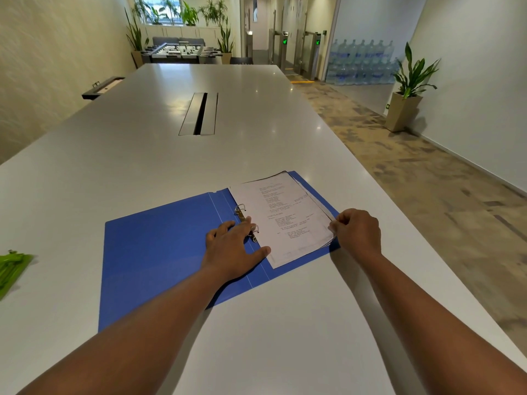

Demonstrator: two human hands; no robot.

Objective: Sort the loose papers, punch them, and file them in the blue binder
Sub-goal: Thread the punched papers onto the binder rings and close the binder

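The blue binder [159, 252] lies open flat on the white table [171, 155]. A stack of printed papers [288, 218] rests on its right half, next to the metal rings [246, 218]. My left hand [233, 249] lies flat on the binder's spine, fingers spread by the rings, thumb touching the stack's lower left corner. My right hand [356, 232] pinches the stack's right edge between the fingertips.
A green object [11, 269], partly cut off, lies at the table's left edge. A cable slot [199, 114] runs down the table's middle. The table's right edge drops to carpeted floor, with a potted plant [407, 92] and water bottles [362, 61] beyond.
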